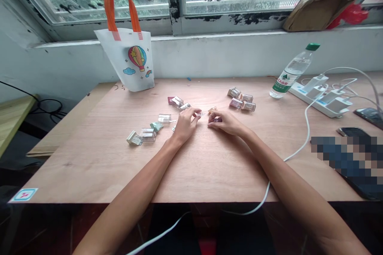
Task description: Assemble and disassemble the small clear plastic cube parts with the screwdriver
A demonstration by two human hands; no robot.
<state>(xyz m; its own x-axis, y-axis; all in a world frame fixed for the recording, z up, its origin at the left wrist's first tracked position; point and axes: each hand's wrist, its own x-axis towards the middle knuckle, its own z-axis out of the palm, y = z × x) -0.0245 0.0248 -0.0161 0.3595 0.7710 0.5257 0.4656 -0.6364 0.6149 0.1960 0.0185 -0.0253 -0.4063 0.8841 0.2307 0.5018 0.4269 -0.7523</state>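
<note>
My left hand [186, 125] pinches a small clear plastic piece [200, 114] between its fingertips. My right hand [226, 122] curls around a small pinkish piece [217, 119], which is partly hidden by the fingers. The hands nearly meet above the plywood table [89, 167]. Left of them, several small clear plastic boxes with coloured contents [149, 134] lie in a loose line. Several similar boxes wrapped in tan and pink [242, 98] form a cluster beyond my right hand. A small tan piece [212, 109] lies just ahead of my fingers.
A white tote bag with orange handles [125, 59] leans against the wall behind the table. To the right stand a water bottle [295, 71], a power strip with white chargers [317, 95] and a white cable [305, 135]. Phones [353, 131] lie near the right edge.
</note>
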